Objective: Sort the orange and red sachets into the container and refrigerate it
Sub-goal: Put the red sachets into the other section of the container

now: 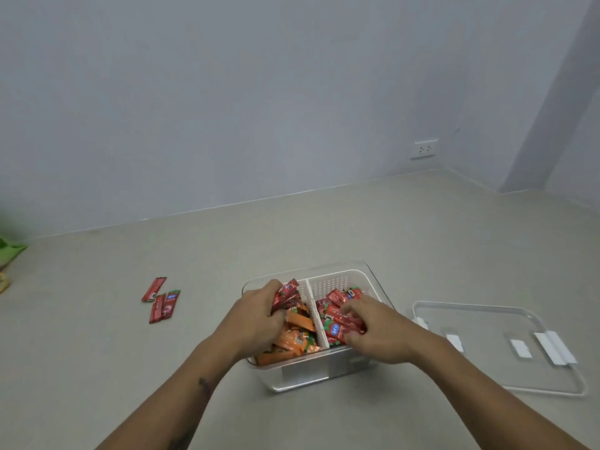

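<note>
Floor [324,222] under everything, pale and bare-looking around both hands; wall behind, socket [423,149] far beyond the right hand. Clear lid [552,384] lies flat just right of the right hand, off the box, white clips showing. Clear container [370,271] sits directly under both hands, white perforated insert with a divider [316,315] running between them.

Left compartment, under the left hand [259,315]: mostly orange sachets [297,336]. That hand's fingers are curled round a small bunch of red sachets [287,295], lifted at the far side of that compartment. Right compartment, under the right hand [373,329]: red pile [337,323]; fingers are bent down into it, touching packets, but can't tell if anything is actually pinched. Three loose red sachets [159,300] lie on the floor well left of the left hand.

Handling, as a guess: sachets are light, glossy film, soft and floppy, likely to slide out of a loose bunch, so pinch across the middle or grab several flat together. Reds in the left hand probably belong across the divider. The container is rigid plastic, probably not heavy even loaded; take it by the two short sides under the rim, once the lid is clipped on, for the fridge.
</note>
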A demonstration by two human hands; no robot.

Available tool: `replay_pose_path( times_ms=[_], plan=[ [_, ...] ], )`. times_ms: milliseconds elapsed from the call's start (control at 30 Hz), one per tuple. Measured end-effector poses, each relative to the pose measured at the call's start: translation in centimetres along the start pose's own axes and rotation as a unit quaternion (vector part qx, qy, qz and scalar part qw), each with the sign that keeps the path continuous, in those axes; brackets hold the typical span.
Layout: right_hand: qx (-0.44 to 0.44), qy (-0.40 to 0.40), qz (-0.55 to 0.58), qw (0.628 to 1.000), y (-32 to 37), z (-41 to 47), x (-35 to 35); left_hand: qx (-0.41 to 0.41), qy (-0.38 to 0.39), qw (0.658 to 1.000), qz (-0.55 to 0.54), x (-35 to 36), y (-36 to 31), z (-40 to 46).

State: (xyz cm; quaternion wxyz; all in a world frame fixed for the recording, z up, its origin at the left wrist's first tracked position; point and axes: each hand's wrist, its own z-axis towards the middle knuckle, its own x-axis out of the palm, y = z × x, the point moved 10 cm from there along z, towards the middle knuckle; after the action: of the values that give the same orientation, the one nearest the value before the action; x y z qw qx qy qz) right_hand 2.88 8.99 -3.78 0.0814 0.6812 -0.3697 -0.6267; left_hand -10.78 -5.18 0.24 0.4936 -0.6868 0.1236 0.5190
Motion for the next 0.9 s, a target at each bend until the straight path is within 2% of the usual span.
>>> replay_pose_path(
  times_ms=[133,233,333,533,733,833,900],
  plan=[
    [-0.026,-0.021,-0.055,0.998,0.3,-1.6,-0.4,0.001,0.021,1.0,-0.003,1.7,-2.8,3.2],
    [-0.054,-0.016,-0.154,0.987,1.0,-2.0,0.3,0.01,0.048,0.999,0.001,3.3,-5.1,5.7],
    [-0.075,-0.056,-0.251,0.964,1.7,-2.0,1.0,0.02,0.072,0.997,0.01,5.1,-6.9,7.8],
    [-0.092,-0.093,-0.291,0.948,1.5,-1.7,1.0,0.054,0.115,0.987,0.094,8.3,-7.4,9.1],
    [-0.095,-0.12,-0.281,0.947,1.6,-1.8,0.7,0.122,0.013,0.992,0.028,4.9,-7.7,6.8],
    [-0.08,-0.115,-0.264,0.954,1.7,-2.0,0.6,0.111,-0.024,0.993,-0.015,3.0,-5.9,4.5],
    [-0.051,-0.088,-0.202,0.974,1.3,-2.1,0.4,0.093,-0.043,0.994,-0.041,1.7,-3.9,2.9]
  ],
)
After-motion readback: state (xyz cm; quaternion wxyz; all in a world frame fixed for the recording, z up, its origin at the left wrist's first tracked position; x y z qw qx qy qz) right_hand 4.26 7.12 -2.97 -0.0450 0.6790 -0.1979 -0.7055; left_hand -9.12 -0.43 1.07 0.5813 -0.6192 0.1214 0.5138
